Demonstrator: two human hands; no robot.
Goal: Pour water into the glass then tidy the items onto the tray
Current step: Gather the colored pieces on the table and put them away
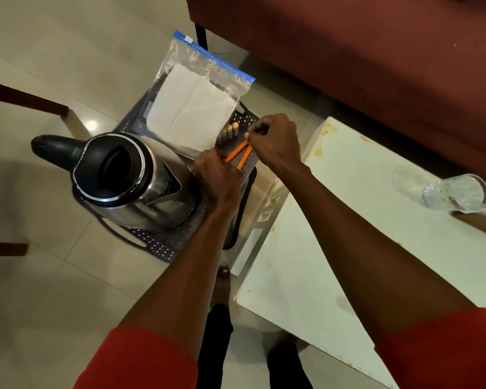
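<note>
A dark perforated tray (163,245) lies on the floor. On it stand a steel kettle (129,178) with a black lid, a clear zip bag (197,99) holding white paper, and several gold-tipped batteries (232,129). Two orange sticks (240,154) lie over the tray's right side. My left hand (218,182) pinches their near ends and my right hand (275,141) pinches their far ends. A clear glass (455,192) stands on the white table (334,248) at the far right, away from both hands.
A dark red sofa (362,51) fills the top right behind the table. Wooden furniture legs (26,99) stand at the left on the tiled floor. My legs and a foot (222,279) are below, between tray and table.
</note>
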